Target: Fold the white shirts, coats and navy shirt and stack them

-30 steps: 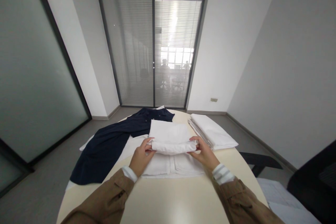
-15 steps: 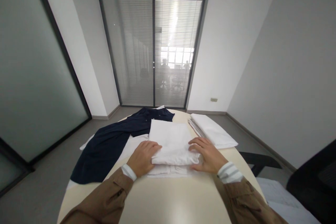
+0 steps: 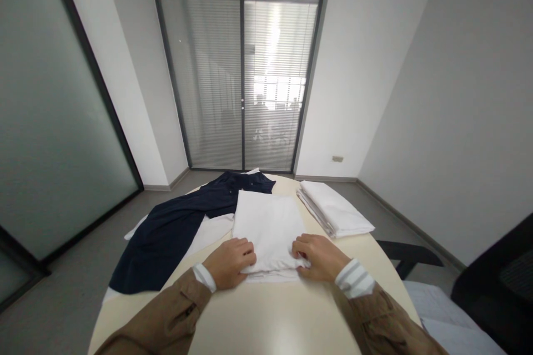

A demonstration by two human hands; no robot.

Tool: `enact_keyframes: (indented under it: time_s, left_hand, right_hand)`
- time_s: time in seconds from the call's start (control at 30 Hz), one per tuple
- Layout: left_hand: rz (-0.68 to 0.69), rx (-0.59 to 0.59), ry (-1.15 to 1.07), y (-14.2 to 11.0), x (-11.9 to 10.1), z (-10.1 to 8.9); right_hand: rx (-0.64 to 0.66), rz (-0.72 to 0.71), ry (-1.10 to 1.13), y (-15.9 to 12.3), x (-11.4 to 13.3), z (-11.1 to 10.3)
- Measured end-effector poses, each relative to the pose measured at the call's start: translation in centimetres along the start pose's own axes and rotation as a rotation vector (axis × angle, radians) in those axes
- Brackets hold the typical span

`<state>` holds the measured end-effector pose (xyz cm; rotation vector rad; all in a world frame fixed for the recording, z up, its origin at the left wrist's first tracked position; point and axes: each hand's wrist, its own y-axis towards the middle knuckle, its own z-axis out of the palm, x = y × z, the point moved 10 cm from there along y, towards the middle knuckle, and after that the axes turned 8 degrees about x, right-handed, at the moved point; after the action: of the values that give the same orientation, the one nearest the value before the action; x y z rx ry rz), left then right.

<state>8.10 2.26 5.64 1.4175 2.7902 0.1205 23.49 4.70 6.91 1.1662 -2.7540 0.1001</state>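
Observation:
A folded white garment (image 3: pixel 266 227) lies on the round cream table (image 3: pixel 266 316) in front of me. My left hand (image 3: pixel 230 262) rests on its near left corner, fingers curled onto the cloth. At the near right corner sits my right hand (image 3: pixel 317 257), its fingers bent and pressing the fold's edge. Both arms wear brown sleeves with striped white cuffs.
A dark navy shirt (image 3: pixel 175 230) is spread over the table's left side, with white cloth under it. A second folded white stack (image 3: pixel 335 209) lies at the back right. A dark chair (image 3: pixel 495 288) stands to the right, and glass doors with blinds (image 3: pixel 241 77) are beyond.
Both hands have drawn the raised fold of white cloth toward me and laid it flat over the near part. The hands now rest on the near corners.

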Motion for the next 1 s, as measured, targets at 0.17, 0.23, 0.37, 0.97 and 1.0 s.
enact_keyframes:
  time_s: [0.17, 0.23, 0.37, 0.97, 1.0]
  left_hand:
    - [-0.006, 0.058, -0.081, -0.1, -0.3, 0.2]
    - [-0.014, 0.079, -0.083, 0.0, -0.4, 0.3]
    - [-0.040, 0.074, -0.111, 0.0, -0.4, 0.0]
    - [-0.081, -0.154, -0.509, -0.1, 1.4, -0.8]
    - [-0.063, -0.120, -0.499, -0.1, 1.5, 0.0]
  right_hand:
    - [0.084, 0.047, 0.158, -0.1, -1.0, 1.0]
    - [0.029, 0.013, 0.157, 0.0, -0.7, 0.4]
    - [-0.047, -0.081, 0.237, 0.3, 0.1, 0.1]
    - [0.076, -0.021, 0.294, 1.7, 0.2, 2.5]
    - [0.114, -0.013, 0.281, 1.7, 0.2, 3.1]
